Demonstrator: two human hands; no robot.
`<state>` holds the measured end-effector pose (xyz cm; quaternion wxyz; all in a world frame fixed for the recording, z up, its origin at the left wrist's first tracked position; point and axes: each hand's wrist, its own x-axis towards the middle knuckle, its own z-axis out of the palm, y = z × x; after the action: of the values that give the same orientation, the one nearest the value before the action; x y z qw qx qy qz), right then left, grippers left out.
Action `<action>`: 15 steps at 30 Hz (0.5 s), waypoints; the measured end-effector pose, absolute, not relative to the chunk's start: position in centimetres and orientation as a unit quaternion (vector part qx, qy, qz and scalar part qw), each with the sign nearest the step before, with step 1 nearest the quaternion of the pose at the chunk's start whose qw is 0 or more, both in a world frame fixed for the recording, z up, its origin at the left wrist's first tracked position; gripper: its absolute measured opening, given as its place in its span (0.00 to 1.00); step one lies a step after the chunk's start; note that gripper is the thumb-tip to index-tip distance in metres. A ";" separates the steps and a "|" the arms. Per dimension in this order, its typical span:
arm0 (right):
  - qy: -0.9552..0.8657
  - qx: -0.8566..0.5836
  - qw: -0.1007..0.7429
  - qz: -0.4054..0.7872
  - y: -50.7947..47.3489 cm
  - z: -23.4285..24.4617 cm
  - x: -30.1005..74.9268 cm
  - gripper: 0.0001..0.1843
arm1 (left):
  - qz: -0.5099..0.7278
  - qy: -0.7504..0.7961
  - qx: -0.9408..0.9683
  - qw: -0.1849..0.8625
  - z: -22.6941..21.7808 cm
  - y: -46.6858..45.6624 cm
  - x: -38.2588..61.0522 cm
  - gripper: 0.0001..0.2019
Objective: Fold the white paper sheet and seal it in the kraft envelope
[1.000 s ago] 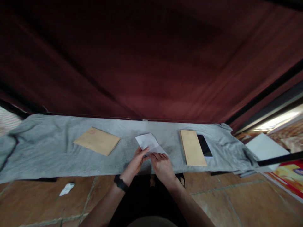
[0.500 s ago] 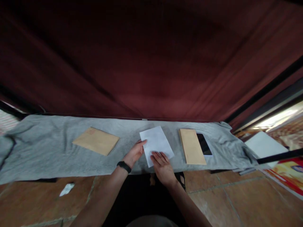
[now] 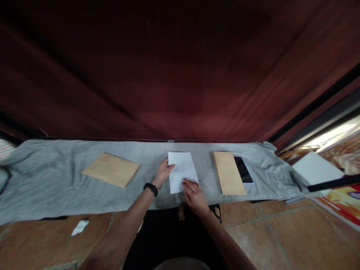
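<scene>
A white sheet of paper [image 3: 182, 170] lies on the grey cloth in front of me. My left hand [image 3: 163, 171], with a dark band on its wrist, grips the paper's left edge, thumb on top and the other fingers partly hidden. At the lower right of the sheet, my right hand [image 3: 194, 195] rests its fingers across the paper's surface and edge. To the left is a brown envelope [image 3: 111, 169], set at a slant. On the right lies a stack of brown envelopes [image 3: 230, 173], close beside a dark-screened phone or tablet [image 3: 243, 170].
Grey cloth [image 3: 56, 187] covers the long narrow surface. Behind it hangs a dark red fabric [image 3: 180, 93]. A white scrap [image 3: 80, 227] lies on the tiled floor [image 3: 253, 232]. At the far right are a white board-like item [image 3: 317, 168] and a red-and-yellow package [image 3: 343, 202].
The white paper has turned so that its far edge runs straighter across, and it appears narrower. My left hand has moved slightly up along its edge; my right hand stays near the lower right.
</scene>
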<state>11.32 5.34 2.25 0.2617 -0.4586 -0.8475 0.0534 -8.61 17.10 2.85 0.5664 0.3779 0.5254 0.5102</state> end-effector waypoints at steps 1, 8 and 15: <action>-0.842 -0.469 0.262 0.046 5.5 2.3 11.7 0.21 | 0.503 0.529 0.385 0.565 2.8 17.3 -8.6 0.24; -0.832 -0.509 0.220 0.030 5.4 2.2 12.2 0.23 | 0.452 0.589 0.452 0.495 3.5 17.7 -9.0 0.31; -0.831 -0.507 0.227 0.032 5.1 2.2 12.0 0.24 | 0.325 0.604 0.722 0.088 3.2 16.2 -6.0 0.26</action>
<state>11.96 5.06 2.20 0.2271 -0.5071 -0.8308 0.0320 -6.00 16.25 3.15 0.0885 0.7221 0.6043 0.3248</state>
